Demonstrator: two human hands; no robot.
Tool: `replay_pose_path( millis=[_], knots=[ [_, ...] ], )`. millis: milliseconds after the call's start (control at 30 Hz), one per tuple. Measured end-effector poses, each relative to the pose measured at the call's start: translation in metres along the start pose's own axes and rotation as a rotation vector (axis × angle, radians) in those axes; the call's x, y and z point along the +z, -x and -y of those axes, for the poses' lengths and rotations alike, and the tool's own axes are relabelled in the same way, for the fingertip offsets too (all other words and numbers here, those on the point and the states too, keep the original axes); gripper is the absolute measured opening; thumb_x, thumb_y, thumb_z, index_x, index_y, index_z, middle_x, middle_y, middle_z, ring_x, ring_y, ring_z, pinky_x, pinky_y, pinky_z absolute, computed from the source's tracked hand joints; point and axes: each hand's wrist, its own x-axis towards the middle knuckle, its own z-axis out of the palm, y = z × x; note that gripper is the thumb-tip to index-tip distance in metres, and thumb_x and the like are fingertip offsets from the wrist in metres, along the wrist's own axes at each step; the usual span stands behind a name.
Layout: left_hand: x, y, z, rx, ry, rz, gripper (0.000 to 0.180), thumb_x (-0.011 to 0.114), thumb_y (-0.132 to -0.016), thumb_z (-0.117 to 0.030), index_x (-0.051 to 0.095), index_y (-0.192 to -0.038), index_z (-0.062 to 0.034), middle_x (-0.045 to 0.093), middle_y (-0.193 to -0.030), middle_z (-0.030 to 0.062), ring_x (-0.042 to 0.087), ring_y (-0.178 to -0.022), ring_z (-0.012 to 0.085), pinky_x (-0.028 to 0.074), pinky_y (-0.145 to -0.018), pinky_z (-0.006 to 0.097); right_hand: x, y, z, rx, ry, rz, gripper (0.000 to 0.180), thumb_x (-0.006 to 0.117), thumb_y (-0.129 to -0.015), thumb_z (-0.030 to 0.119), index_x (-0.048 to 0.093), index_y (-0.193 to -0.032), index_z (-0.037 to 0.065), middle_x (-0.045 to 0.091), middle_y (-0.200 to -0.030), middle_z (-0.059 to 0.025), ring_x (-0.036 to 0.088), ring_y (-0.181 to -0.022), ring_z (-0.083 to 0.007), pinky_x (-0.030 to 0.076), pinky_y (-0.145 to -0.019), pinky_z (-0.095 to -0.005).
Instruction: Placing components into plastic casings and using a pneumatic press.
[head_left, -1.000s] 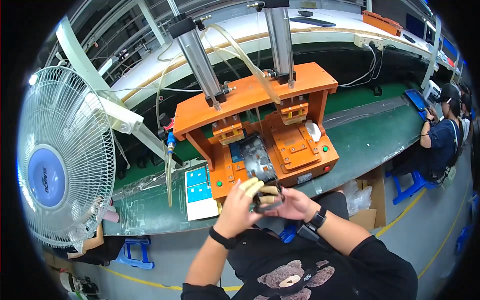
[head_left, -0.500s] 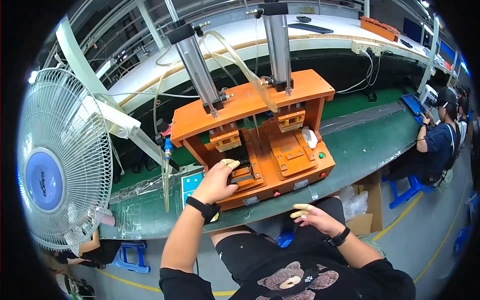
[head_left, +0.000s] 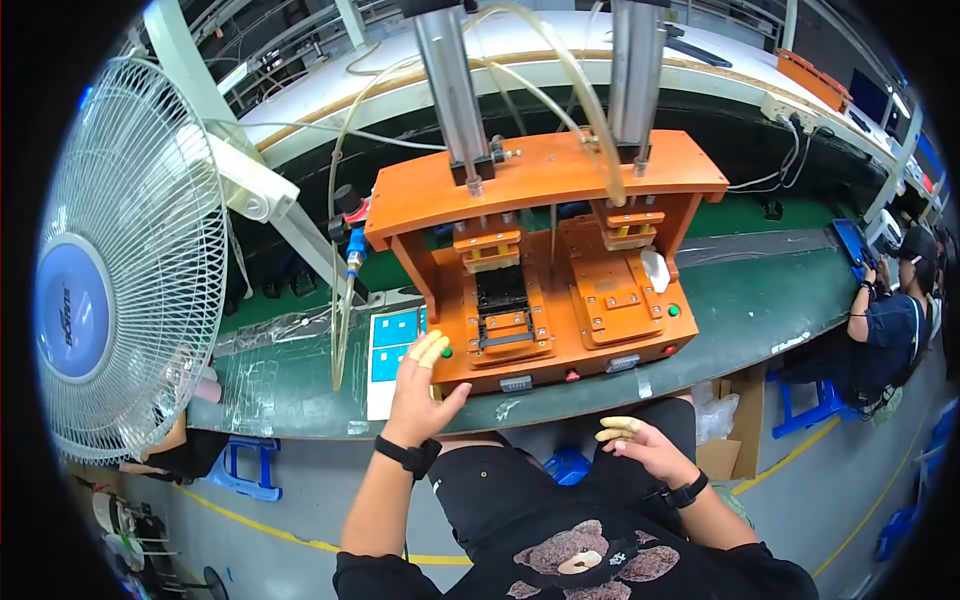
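My left hand [head_left: 418, 398] is open beside the left front corner of an orange two-station press [head_left: 545, 180]. Its fingertips wear pale yellow finger cots and are close to a green button [head_left: 446, 352]; contact cannot be made out. A black frame-like part [head_left: 505, 325] lies in the left fixture [head_left: 542, 335], under the raised left press head [head_left: 490, 248]. On the right fixture [head_left: 612, 300] no such black part shows. My right hand [head_left: 648, 450], also with finger cots, hovers over my lap, fingers apart and nothing in them.
Left of the press lies a sheet with blue squares [head_left: 395, 328], and a large fan [head_left: 130, 270] stands at the far left. A white object [head_left: 655, 270] rests against the press's right side. Air hoses [head_left: 345, 330] hang by its left side. Another person [head_left: 885, 300] sits at the bench's right.
My left hand has left the black part and moved left and toward me, to the press's corner. The view has shifted. My right hand stays over my lap.
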Motion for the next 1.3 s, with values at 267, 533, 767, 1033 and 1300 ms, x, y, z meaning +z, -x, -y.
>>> replay_pose_path(
  millis=[267,533,767,1033,1300],
  knots=[
    [0.001,0.019,0.010,-0.084,0.062,0.027,0.054,0.072,-0.082,-0.029,0.057,-0.127,-0.0021,0.056,-0.129,0.0199,0.044,-0.131,0.0388,0.031,-0.112,0.047,0.031,-0.041,-0.005,0.003,0.127,0.143,0.043,0.059,-0.096,0.007,0.049,-0.137,0.003,0.062,-0.123,-0.0083,0.059,-0.109,-0.0137,0.046,-0.097,-0.0298],
    [0.018,0.041,0.092,-0.357,-0.212,-0.017,0.044,0.076,-0.075,-0.024,0.066,-0.115,-0.0085,0.058,-0.129,0.0197,0.045,-0.131,0.0378,0.030,-0.112,0.053,0.103,-0.082,-0.018,0.156,0.205,0.420,0.044,0.061,-0.096,0.009,0.050,-0.137,0.004,0.062,-0.121,-0.0051,0.056,-0.103,-0.0083,0.047,-0.090,-0.0235],
    [0.031,0.037,0.089,-0.522,-0.188,-0.042,0.035,0.079,-0.075,-0.028,0.072,-0.104,-0.0107,0.067,-0.116,0.0178,0.049,-0.127,0.0381,0.029,-0.110,0.059,0.148,-0.128,-0.012,-0.112,0.601,0.496,0.049,0.069,-0.091,0.024,0.054,-0.133,0.003,0.060,-0.104,-0.0032,0.053,-0.085,-0.0092,0.048,-0.079,-0.0238],
    [0.019,0.034,0.133,-0.410,-0.043,-0.140,0.014,0.075,-0.077,-0.020,0.074,-0.085,-0.0084,0.071,-0.104,0.0171,0.064,-0.105,0.0352,0.048,-0.091,0.046,0.191,-0.195,-0.017,-0.291,0.842,0.403,0.077,0.067,-0.087,0.029,0.029,-0.149,0.003,0.039,-0.138,-0.0272,0.049,-0.120,-0.0359,0.042,-0.102,-0.0376],
    [-0.126,0.085,0.244,-0.652,-0.203,-0.614,0.015,0.068,-0.088,-0.015,0.070,-0.093,-0.0002,0.072,-0.090,0.0117,0.067,-0.084,0.0226,0.051,-0.079,0.033,0.205,-0.185,0.008,-0.239,0.843,0.439,0.076,0.064,-0.086,0.024,0.027,-0.150,0.003,0.023,-0.155,-0.0257,0.044,-0.131,-0.0391,0.040,-0.107,-0.0388]
  ],
)
